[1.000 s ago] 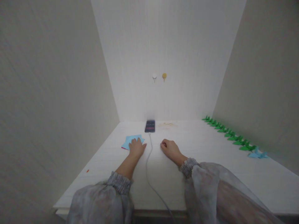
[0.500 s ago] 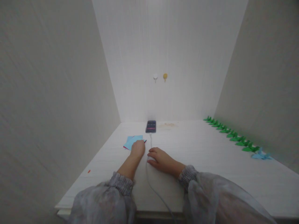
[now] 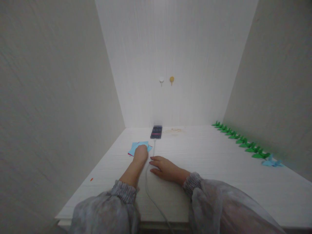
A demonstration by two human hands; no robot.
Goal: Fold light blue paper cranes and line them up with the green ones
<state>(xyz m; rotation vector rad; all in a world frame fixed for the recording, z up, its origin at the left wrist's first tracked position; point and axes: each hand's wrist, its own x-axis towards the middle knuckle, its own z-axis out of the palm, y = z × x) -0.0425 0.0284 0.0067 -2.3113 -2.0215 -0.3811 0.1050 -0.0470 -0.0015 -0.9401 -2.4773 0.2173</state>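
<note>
The left hand [image 3: 140, 153] curls over light-blue paper [image 3: 136, 148] on the table [image 3: 219, 156], gripping or not, I can't tell; the right hand [image 3: 166, 169], loosely open, reaches the white charging cable [image 3: 146, 182]; best nudged lightly, paper kept flat.

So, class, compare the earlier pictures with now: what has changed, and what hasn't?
The right hand moved left to the cable and opened out; the cable's middle now bows further left. The left hand, spread on the blue paper at first, has curled up there; its grip is hidden. The dark device and green paper figures stayed put.
</note>
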